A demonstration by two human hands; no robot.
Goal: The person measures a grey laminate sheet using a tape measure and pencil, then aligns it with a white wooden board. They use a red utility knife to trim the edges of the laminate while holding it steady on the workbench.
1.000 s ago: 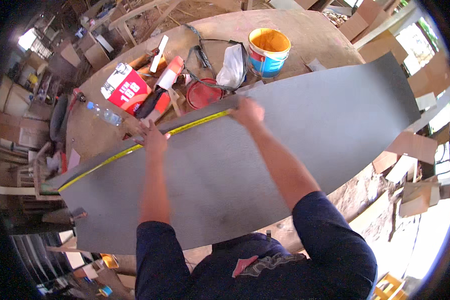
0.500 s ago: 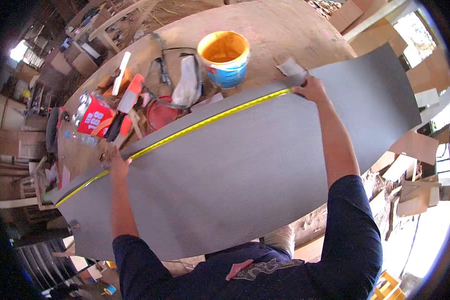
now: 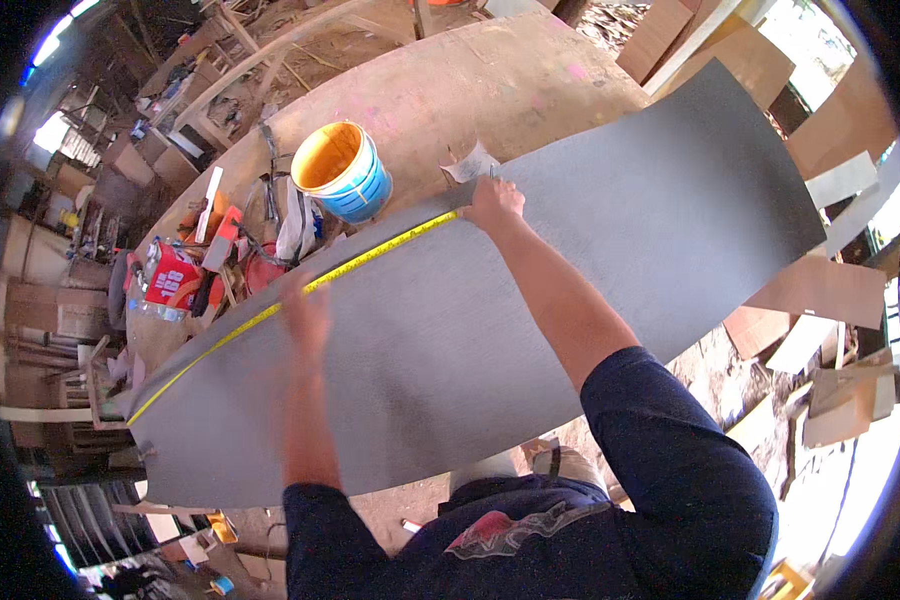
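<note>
A long grey sheet (image 3: 650, 250) lies across the table, with a yellow tape measure (image 3: 380, 248) stretched near its far edge. My right hand (image 3: 494, 206) is closed on the tape measure at its right end. My left hand (image 3: 307, 318), smeared by motion, is at the tape near its middle; its fingers are unclear. A small pale scrap (image 3: 466, 163) lies beyond my right hand. A blue bucket with orange inside (image 3: 355, 195) stands just past the sheet.
The worn table (image 3: 440, 90) holds a red can (image 3: 170, 270), a red lid (image 3: 263, 272), a white bag (image 3: 295, 225), black straps and several tools at left. Board offcuts (image 3: 815, 285) lean at the right. Wooden frames (image 3: 245, 50) stand behind.
My right hand has moved left from half a second ago, with the tape's end. My left hand has shifted right and is blurred. The view has shifted, so the bucket appears farther left.
</note>
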